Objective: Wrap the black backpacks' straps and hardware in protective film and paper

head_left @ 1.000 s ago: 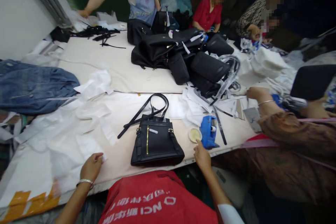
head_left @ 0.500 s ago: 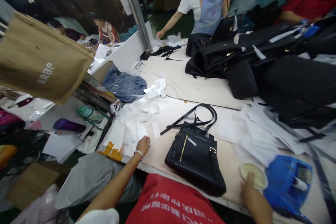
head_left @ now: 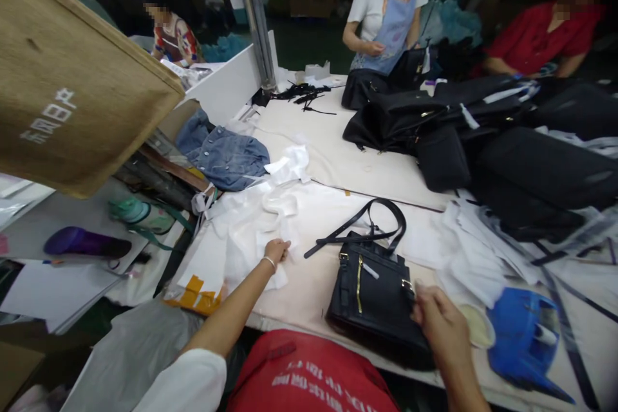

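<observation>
A black handbag (head_left: 379,290) with a gold zipper, a small white tag and a side buckle lies on the table in front of me. Its black strap (head_left: 360,222) loops out at the far side. My left hand (head_left: 277,250) is closed, left of the bag and over white paper scraps; whatever its fingers hold is hidden. Over the bag's right edge, close to the buckle, is my right hand (head_left: 440,315) with curled fingers; what they pinch does not show. Partly behind this hand lies a round, pale-yellow dish (head_left: 477,327).
A blue plastic container (head_left: 521,328) stands at the right. Black bags (head_left: 526,167) are piled at the back right, beside white sheets (head_left: 476,251). A denim garment (head_left: 224,158) lies at the left, and a brown hanging bag (head_left: 82,77) blocks the upper left. Co-workers are across the table.
My right hand has left the round dish and come over to the bag's right edge. My left hand is slightly nearer the strap. The co-worker in the apron has drawn an arm in.
</observation>
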`<state>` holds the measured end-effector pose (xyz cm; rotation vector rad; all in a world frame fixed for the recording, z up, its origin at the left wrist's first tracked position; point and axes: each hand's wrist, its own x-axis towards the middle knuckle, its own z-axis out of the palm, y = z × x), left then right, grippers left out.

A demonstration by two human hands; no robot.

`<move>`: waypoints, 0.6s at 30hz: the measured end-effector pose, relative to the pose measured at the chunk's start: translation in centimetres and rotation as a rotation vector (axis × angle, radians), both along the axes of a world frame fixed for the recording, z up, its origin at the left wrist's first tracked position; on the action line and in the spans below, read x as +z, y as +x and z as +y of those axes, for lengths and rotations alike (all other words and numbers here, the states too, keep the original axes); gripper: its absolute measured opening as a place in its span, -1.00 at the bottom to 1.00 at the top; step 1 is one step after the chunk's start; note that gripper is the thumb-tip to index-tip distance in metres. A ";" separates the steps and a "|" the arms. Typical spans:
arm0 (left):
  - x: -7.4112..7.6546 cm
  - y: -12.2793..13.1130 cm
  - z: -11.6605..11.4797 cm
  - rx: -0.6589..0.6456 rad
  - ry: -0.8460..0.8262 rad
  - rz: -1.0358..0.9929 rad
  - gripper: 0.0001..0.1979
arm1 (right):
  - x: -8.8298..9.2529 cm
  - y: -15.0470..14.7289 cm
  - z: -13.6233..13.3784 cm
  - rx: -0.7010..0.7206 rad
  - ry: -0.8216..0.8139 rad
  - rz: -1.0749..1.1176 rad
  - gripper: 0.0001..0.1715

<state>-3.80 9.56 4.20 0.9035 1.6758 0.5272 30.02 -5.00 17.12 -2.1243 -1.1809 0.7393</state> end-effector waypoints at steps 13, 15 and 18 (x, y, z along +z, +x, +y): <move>-0.4 -3.9 -1.3 0.023 -0.033 -0.328 -0.68 | -11.6 -23.8 10.4 0.114 -0.282 0.419 -0.65; -0.4 -4.4 -1.6 0.015 -0.020 -0.284 -0.72 | -11.8 -23.9 10.4 0.128 -0.268 0.390 -0.74; 0.2 -5.4 -1.7 0.058 0.043 -0.161 -0.78 | -11.4 -23.3 10.2 0.206 -0.247 0.239 -0.75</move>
